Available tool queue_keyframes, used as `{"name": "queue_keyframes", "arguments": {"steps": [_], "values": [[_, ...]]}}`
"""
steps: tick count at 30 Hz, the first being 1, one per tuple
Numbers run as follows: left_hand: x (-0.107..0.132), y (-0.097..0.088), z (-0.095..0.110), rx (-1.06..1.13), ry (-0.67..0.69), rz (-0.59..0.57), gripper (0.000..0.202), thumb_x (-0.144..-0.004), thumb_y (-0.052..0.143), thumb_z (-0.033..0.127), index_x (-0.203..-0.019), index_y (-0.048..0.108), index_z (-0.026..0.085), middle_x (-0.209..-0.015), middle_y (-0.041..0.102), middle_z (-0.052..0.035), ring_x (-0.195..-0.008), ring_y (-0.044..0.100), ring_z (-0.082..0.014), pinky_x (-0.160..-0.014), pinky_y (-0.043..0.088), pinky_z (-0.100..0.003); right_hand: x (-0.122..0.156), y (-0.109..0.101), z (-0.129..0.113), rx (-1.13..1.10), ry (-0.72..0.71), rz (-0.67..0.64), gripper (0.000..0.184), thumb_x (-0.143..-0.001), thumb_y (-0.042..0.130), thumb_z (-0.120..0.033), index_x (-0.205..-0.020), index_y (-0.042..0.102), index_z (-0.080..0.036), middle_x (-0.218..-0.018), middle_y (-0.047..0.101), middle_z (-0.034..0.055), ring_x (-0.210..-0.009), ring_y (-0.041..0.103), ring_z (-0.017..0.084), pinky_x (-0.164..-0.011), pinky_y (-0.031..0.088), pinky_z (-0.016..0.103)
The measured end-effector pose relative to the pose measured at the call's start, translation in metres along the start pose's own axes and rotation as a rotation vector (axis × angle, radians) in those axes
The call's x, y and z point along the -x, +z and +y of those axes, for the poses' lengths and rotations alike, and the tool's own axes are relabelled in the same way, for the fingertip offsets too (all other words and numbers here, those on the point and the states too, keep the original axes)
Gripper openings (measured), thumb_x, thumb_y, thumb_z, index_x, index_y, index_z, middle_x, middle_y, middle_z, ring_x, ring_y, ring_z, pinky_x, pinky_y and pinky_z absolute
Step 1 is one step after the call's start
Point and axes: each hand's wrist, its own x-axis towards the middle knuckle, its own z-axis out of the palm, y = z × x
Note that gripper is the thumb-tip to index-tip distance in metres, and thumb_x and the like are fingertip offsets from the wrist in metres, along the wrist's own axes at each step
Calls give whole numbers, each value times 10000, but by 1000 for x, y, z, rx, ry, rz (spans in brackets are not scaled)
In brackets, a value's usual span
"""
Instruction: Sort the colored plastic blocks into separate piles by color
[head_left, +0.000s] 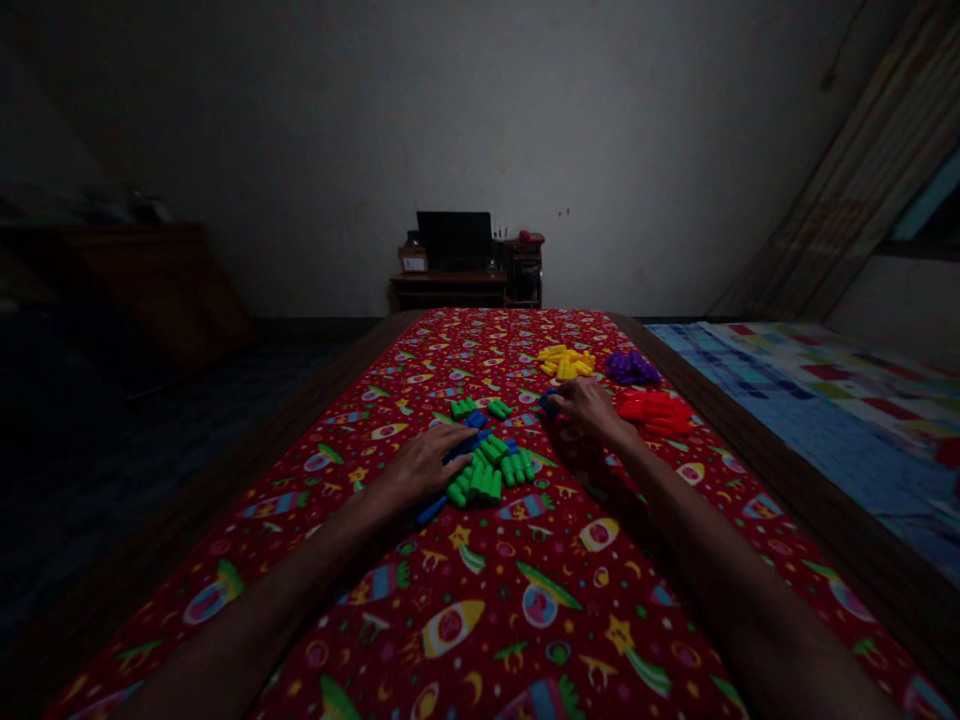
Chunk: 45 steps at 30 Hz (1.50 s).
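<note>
Small blue plastic-looking block (549,403) sits at the fingertips of our right grip (592,407), which is closed on it, over the middle of the desk (324,388). Our fingers cover much of it, so we cannot tell which way its long axis points. Our left grip (427,462) reaches across the near-left edge of a pile of green plastic-looking blocks made of short joined cylinders (484,478), its fingers extended and the thumb apart. Blue pieces (469,443) show between that thumb and fingers, and we cannot tell whether it holds any of them. One slim blue piece (432,511) lies by our left wrist, slanting, its far end to the right. In the nearest green blocks the cylinders run roughly toward and away from us; the green block at the pile's right (518,467) has its cylinders side by side, tilted slightly. Two more green blocks lie at the far side, the right one (499,408) slanting. Beyond our right grip we see a heap of yellow pieces (566,362), with purple pieces (632,368) to its right and red pieces (655,412) nearer us, just beside our right wrist. All these lie on a red cloth printed with rockets and stars (562,560).
</note>
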Motion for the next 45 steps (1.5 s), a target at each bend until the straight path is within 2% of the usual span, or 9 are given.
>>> {"name": "queue_keyframes", "arguments": {"steps": [7, 10, 13, 16, 25, 30, 37, 41, 45], "values": [[-2, -10, 11, 81, -85, 93, 483, -796, 576, 319, -1269, 582, 219, -1240, 650, -90, -1123, 612, -264, -981, 483, -424, 6, -4, 8, 172, 144, 120, 321, -902, 521, -377, -1060, 691, -155, -1037, 696, 149, -912, 633, 236, -669, 372, 267], [-6, -19, 23, 193, -196, 172, 515, -765, 611, 335, -1266, 571, 228, -1160, 694, -65, -1033, 661, -253, -925, 527, -415, 8, -4, -12, 26, -13, 162, 364, -940, 456, -392, -942, 708, -129, -885, 703, 116, -800, 619, 196, -628, 342, 252], [-7, -21, 34, 280, -201, 232, 519, -759, 627, 337, -1263, 559, 231, -1065, 724, -42, -972, 686, -233, -904, 542, -390, 12, 3, -43, -308, -296, -11, 473, -968, 377, -418, -827, 708, -110, -708, 658, 47, -653, 572, 138, -570, 322, 224], [-4, -18, 41, 294, -174, 211, 462, -785, 599, 329, -1239, 567, 245, -1064, 722, -30, -953, 690, -221, -882, 550, -371, 19, 15, -69, -511, -463, -152, 321, -925, 488, -358, -917, 722, -140, -720, 649, 5, -645, 553, 114, -571, 329, 200], [-5, -13, 37, 292, -146, 218, 430, -825, 563, 408, -1213, 556, 223, -1030, 724, -48, -939, 691, -225, -851, 557, -377, 25, 22, -68, -347, -561, -129, 147, -822, 610, -201, -905, 724, -159, -713, 613, 13, -633, 491, 109, -576, 293, 216], [-7, -25, 18, 78, -161, 248, 360, -836, 517, 420, -1071, 654, 184, -1109, 699, -103, -1006, 660, -250, -923, 512, -397, 8, 4, -37, -282, -366, 5, 236, -860, 535, -238, -710, 679, -126, -558, 495, -23, -524, 382, 84, -523, 221, 236], [-6, -22, -11, 12, -252, 40, 356, -732, 588, 458, -973, 730, 238, -1019, 744, -60, -961, 668, -273, -869, 526, -371, -10, -9, 27, 16, -66, -200, 137, -757, 611, -181, -672, 701, -121, -591, 596, 15, -524, 431, 99, -501, 235, 245], [-8, -23, -8, 28, -262, 59, 330, -671, 627, 383, -950, 739, 245, -988, 743, -52, -913, 673, -272, -827, 532, -357, -7, -11, 27, 94, 22, -132, 186, -778, 585, -193, -855, 747, -143, -802, 691, 78, -635, 526, 133, -536, 268, 241], [-8, -27, 3, 45, -253, 189, 300, -688, 623, 358, -932, 721, 213, -968, 724, -73, -884, 670, -264, -811, 528, -365, 0, -18, 1, 7, -73, -1, 259, -861, 498, -220, -832, 737, -123, -732, 664, 83, -619, 521, 140, -544, 248, 257]]}}
